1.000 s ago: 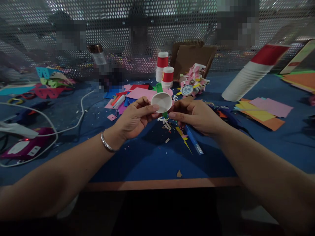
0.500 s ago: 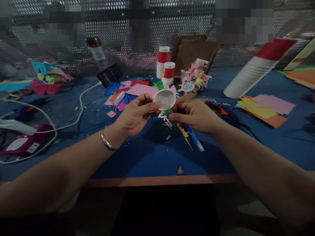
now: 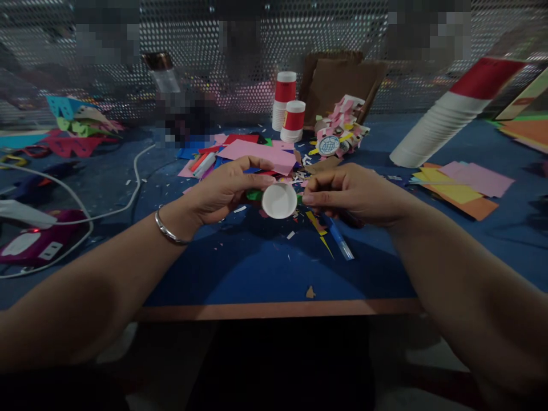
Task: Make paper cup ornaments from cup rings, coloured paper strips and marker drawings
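A white paper cup (image 3: 279,201) faces me with its open mouth, between my two hands above the blue table. A green paper piece (image 3: 254,195) sticks out at its left side, and a bit of green shows at its right. My left hand (image 3: 233,188) is closed on the cup's left side, thumb at the rim. At the right, my right hand (image 3: 351,194) pinches the green piece beside the cup; its lower fingers are curled. The outer side of the cup is hidden from me.
Behind lie pink paper sheets (image 3: 257,154), markers (image 3: 203,164) and scraps. Red-and-white cups (image 3: 293,121) and a decorated paper-cup figure (image 3: 340,128) stand farther back. A long cup stack (image 3: 449,117) leans at the right. A blue pen (image 3: 341,238) lies near me; a white cable (image 3: 137,177) runs left.
The cup has come lower and turned, its mouth now facing me more squarely. Its green pieces have swung from top and bottom to the sides. My right hand has shifted to the cup's right side.
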`<control>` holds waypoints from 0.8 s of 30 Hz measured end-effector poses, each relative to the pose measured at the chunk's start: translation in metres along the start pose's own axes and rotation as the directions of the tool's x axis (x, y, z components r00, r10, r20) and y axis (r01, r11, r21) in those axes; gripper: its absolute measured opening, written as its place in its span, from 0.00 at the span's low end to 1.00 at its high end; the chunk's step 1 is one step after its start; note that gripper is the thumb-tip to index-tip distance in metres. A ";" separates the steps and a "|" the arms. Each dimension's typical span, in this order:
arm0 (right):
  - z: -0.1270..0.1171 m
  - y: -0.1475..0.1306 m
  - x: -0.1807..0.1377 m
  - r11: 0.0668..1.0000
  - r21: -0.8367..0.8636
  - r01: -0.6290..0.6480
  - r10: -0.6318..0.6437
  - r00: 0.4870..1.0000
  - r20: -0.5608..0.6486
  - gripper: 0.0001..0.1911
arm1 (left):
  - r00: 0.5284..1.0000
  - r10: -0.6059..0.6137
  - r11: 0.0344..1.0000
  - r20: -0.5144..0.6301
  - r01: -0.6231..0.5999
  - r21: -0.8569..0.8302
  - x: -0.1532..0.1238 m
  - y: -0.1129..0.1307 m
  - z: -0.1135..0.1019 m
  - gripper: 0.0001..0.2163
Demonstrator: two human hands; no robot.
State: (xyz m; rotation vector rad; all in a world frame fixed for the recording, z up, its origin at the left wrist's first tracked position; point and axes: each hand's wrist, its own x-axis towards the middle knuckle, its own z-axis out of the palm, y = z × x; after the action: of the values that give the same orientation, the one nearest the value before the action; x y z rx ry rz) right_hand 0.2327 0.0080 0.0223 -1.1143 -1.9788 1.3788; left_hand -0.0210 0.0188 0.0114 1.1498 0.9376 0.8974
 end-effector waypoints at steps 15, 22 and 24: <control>-0.010 0.011 0.005 0.941 -0.321 -0.104 0.167 0.970 0.177 0.18 | 0.980 -0.117 0.877 0.162 0.025 0.480 0.002 -0.013 -0.009 0.28; -0.012 0.017 0.008 0.868 -0.496 -0.030 0.066 0.996 0.055 0.16 | 0.990 -0.034 0.847 0.140 -0.046 0.529 0.005 -0.021 -0.007 0.26; -0.013 0.018 0.008 0.831 -0.557 -0.016 0.034 0.999 0.023 0.15 | 0.989 -0.035 0.842 0.143 -0.047 0.537 0.005 -0.023 -0.006 0.24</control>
State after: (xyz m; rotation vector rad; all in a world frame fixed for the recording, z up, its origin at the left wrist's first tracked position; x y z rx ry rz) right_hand 0.2443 0.0247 0.0099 -1.3672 -2.4827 0.8345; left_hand -0.0223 0.0215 -0.0125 1.6780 1.0998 0.5468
